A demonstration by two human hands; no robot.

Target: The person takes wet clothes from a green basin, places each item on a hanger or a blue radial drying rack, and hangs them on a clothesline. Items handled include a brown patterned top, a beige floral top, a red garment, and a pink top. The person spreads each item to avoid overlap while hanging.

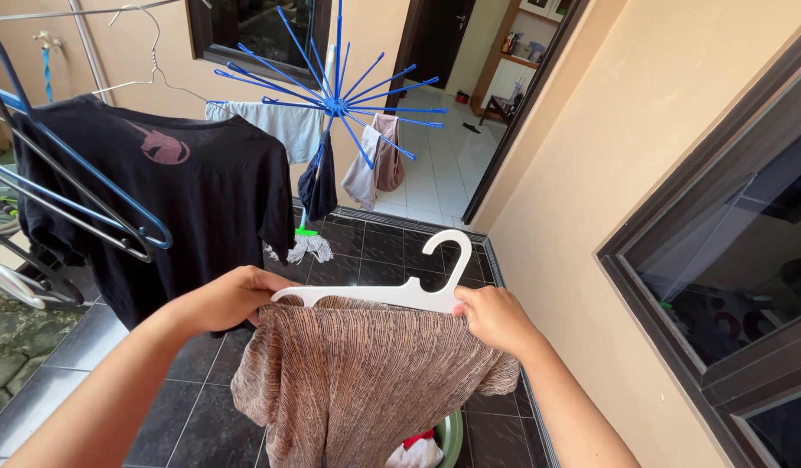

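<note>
A white plastic hanger [392,293] is held level in front of me, its hook pointing up. A brown ribbed garment [357,381] hangs from it, draped and bunched. My left hand [231,297] grips the hanger's left end together with the cloth. My right hand [494,317] grips the right end and the garment's shoulder. Below the garment, part of a green basin [452,433] with red and white laundry shows on the dark tiled floor.
A black T-shirt [171,191] hangs on a wire hanger at left, beside several empty blue and grey hangers [80,208]. A blue radial drying rack [335,106] carries small clothes ahead. A mop [307,245] stands below it. A beige wall with dark windows [730,260] runs along the right.
</note>
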